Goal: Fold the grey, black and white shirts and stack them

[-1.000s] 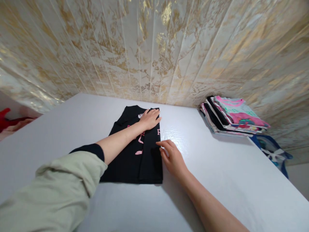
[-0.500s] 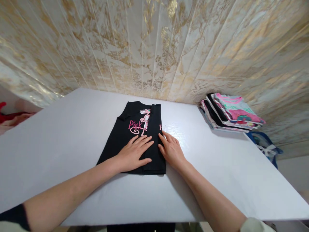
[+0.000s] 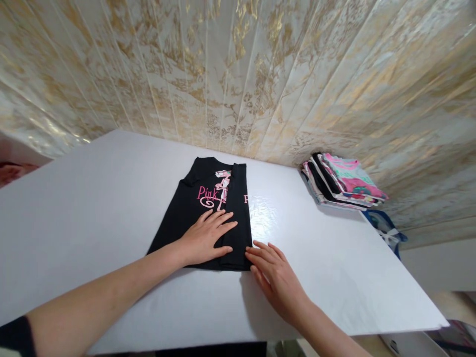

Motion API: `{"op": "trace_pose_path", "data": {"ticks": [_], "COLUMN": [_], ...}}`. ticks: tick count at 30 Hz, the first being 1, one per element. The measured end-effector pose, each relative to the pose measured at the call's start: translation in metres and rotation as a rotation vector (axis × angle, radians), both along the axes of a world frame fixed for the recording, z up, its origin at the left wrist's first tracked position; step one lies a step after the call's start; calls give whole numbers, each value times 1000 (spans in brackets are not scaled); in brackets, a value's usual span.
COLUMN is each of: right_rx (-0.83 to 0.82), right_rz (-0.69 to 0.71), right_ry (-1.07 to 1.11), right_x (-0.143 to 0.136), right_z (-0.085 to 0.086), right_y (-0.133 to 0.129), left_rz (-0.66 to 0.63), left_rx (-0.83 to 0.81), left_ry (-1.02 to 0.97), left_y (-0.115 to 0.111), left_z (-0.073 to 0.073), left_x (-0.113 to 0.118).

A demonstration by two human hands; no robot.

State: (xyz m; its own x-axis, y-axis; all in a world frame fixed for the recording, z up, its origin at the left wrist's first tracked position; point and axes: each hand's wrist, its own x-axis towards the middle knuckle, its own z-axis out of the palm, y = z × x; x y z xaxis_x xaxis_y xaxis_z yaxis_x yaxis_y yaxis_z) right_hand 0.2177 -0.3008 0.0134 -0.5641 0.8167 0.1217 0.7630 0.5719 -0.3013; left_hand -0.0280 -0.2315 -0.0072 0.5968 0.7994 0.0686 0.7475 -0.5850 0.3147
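Black Pink Panther-print T-shirt (image 3: 238, 208) lies lengthwise away, left hand (image 3: 204, 239) spread flat atop, right hand (image 3: 277, 278) loosely outstretched at its right edge.

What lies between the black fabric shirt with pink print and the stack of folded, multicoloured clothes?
The head view shows glossy white tabletop with a bright reflection between shirt and stack.

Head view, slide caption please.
Left hand spread on a partly folded black fabric shirt, right hand at its folded edge.
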Motion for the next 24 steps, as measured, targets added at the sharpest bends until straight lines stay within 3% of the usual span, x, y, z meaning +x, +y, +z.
{"op": "trace_pose_path", "data": {"ticks": [3, 9, 12, 18, 24], "right_rx": [-8, 28, 59, 98, 166], "right_rz": [-67, -249, -308, -338, -261], "right_ry": [-70, -175, -180, -170, -103], "right_x": [-12, -39, -47, -52, -77], "right_z": [-4, -18, -24, -33, -14], "right_y": [37, 135, 169, 185, 184], "left_rz": [2, 8, 9, 3, 22], "left_rx": [2, -22, -42, -48, -65], "left_ry": [4, -8, -20, -68, -143], "left_y": [0, -1, -1, -3, -4], "left_z": [-1, 2, 5, 3, 6], "left_x": [0, 1, 1, 0, -3]}}
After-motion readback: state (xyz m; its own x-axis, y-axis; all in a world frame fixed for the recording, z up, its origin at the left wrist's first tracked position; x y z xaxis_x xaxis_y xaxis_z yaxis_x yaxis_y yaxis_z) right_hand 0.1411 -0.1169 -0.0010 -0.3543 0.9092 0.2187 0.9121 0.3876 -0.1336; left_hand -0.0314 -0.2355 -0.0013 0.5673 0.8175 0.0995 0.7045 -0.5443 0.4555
